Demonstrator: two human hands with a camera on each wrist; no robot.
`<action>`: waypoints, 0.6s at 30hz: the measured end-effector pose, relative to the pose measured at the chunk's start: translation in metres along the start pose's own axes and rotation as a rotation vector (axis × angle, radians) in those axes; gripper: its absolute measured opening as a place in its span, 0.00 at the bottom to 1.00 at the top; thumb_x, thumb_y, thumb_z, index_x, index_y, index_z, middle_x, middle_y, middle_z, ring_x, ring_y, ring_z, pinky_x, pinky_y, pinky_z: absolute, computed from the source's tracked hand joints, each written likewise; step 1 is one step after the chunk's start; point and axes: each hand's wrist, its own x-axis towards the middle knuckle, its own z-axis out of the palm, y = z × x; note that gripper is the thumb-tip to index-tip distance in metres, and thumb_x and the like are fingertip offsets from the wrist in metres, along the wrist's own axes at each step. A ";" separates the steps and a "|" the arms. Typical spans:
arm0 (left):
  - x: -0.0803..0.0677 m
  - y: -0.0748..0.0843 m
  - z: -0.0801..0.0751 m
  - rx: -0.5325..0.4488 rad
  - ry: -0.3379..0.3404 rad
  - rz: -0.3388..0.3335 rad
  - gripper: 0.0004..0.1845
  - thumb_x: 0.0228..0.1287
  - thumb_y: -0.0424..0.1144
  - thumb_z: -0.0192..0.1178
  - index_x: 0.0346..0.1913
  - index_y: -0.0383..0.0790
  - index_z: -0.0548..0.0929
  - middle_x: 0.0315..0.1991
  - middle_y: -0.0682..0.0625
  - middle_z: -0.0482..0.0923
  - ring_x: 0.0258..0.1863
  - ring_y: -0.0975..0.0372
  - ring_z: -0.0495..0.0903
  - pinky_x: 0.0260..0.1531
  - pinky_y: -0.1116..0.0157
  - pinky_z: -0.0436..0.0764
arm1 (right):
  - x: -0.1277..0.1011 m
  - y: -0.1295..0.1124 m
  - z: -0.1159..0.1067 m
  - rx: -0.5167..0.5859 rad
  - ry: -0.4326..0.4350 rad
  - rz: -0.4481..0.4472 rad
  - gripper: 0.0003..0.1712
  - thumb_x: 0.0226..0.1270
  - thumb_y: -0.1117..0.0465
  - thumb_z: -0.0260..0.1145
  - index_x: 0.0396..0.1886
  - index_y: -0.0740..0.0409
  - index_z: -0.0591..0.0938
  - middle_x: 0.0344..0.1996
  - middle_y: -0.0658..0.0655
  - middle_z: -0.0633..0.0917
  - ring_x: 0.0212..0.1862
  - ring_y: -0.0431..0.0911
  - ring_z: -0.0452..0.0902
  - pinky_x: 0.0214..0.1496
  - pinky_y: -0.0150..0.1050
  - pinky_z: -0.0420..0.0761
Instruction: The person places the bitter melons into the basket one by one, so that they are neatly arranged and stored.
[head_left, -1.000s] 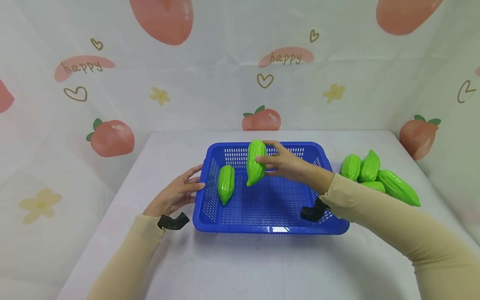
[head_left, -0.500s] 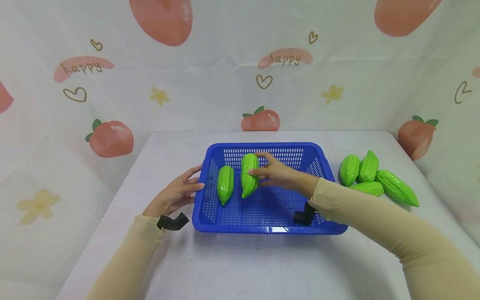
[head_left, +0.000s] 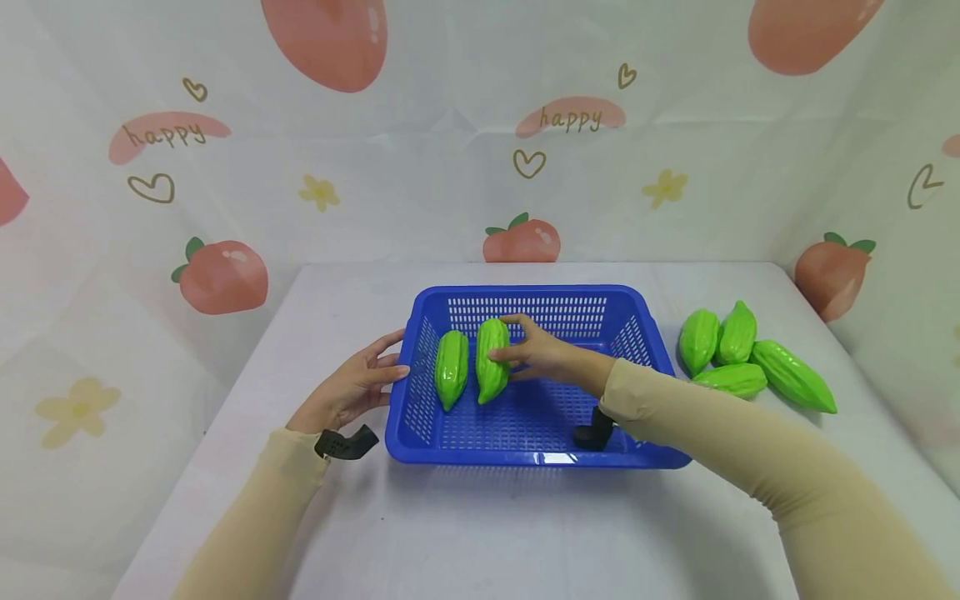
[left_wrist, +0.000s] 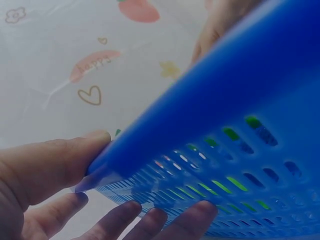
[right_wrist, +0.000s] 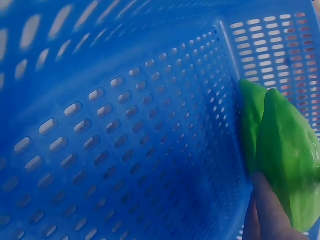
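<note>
My right hand [head_left: 542, 354] reaches into the blue plastic basket [head_left: 540, 460] and grips a bright green, ridged bitter melon [head_left: 491, 358], thumb on the near side. In the right wrist view this bitter melon [right_wrist: 285, 150] overlaps a second one. That second bitter melon [head_left: 452, 371] lies along the basket's left wall, pointed end toward me. At the left rim, my left hand [head_left: 358, 385] holds the basket; in the left wrist view its thumb [left_wrist: 65, 162] is at the rim and its fingers spread along the slotted outer wall [left_wrist: 240, 195].
Several more bitter melons [head_left: 791, 375] lie grouped on the white table [head_left: 480, 542] to the right of the basket. A printed white cloth [head_left: 420, 167] hangs behind the table. Black wrist cameras [head_left: 347, 442] sit on both wrists.
My right hand has brought its bitter melon down and leftward into the basket, beside the other one. The left hand and the basket have stayed in place.
</note>
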 end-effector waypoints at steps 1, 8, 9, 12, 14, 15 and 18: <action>0.000 0.000 0.000 0.000 0.001 0.000 0.44 0.64 0.35 0.63 0.77 0.53 0.50 0.68 0.35 0.64 0.43 0.58 0.85 0.46 0.57 0.84 | 0.002 0.001 0.000 -0.002 0.001 0.003 0.44 0.68 0.70 0.61 0.75 0.52 0.47 0.56 0.71 0.71 0.48 0.55 0.78 0.61 0.56 0.76; 0.001 0.000 0.000 0.012 0.007 -0.005 0.44 0.64 0.36 0.63 0.77 0.54 0.50 0.69 0.35 0.63 0.44 0.57 0.85 0.47 0.56 0.84 | 0.012 0.009 0.005 -0.017 0.013 0.018 0.43 0.67 0.69 0.61 0.75 0.54 0.49 0.60 0.73 0.68 0.45 0.53 0.75 0.61 0.57 0.75; 0.001 0.000 0.000 0.012 0.007 -0.005 0.44 0.64 0.36 0.63 0.77 0.54 0.50 0.69 0.35 0.64 0.44 0.57 0.85 0.47 0.56 0.84 | 0.013 0.010 0.005 -0.020 0.015 0.023 0.43 0.67 0.69 0.61 0.75 0.54 0.49 0.61 0.73 0.66 0.47 0.54 0.75 0.61 0.57 0.75; 0.001 0.000 0.000 0.012 0.002 -0.005 0.44 0.65 0.36 0.63 0.77 0.53 0.49 0.68 0.35 0.64 0.44 0.58 0.85 0.47 0.56 0.84 | 0.017 0.013 0.007 -0.013 0.028 0.044 0.43 0.67 0.70 0.61 0.75 0.53 0.49 0.64 0.73 0.62 0.53 0.59 0.73 0.62 0.57 0.74; 0.001 0.000 -0.001 0.009 0.000 -0.005 0.44 0.65 0.36 0.63 0.77 0.53 0.49 0.68 0.35 0.64 0.44 0.58 0.85 0.47 0.56 0.84 | 0.019 0.015 0.008 -0.007 0.037 0.051 0.43 0.67 0.70 0.61 0.75 0.52 0.49 0.65 0.73 0.60 0.57 0.63 0.72 0.62 0.57 0.74; 0.001 0.000 -0.001 0.008 0.000 -0.005 0.44 0.65 0.36 0.63 0.77 0.53 0.49 0.68 0.36 0.64 0.44 0.58 0.85 0.47 0.56 0.84 | 0.021 0.016 0.009 -0.004 0.042 0.052 0.43 0.67 0.70 0.61 0.75 0.53 0.49 0.65 0.73 0.60 0.59 0.65 0.71 0.62 0.57 0.74; 0.002 0.000 -0.001 0.003 0.001 -0.006 0.44 0.65 0.35 0.63 0.77 0.53 0.50 0.68 0.36 0.64 0.44 0.58 0.85 0.47 0.56 0.84 | 0.023 0.017 0.011 -0.013 0.058 0.050 0.43 0.66 0.70 0.63 0.74 0.54 0.51 0.66 0.73 0.59 0.63 0.67 0.68 0.61 0.57 0.75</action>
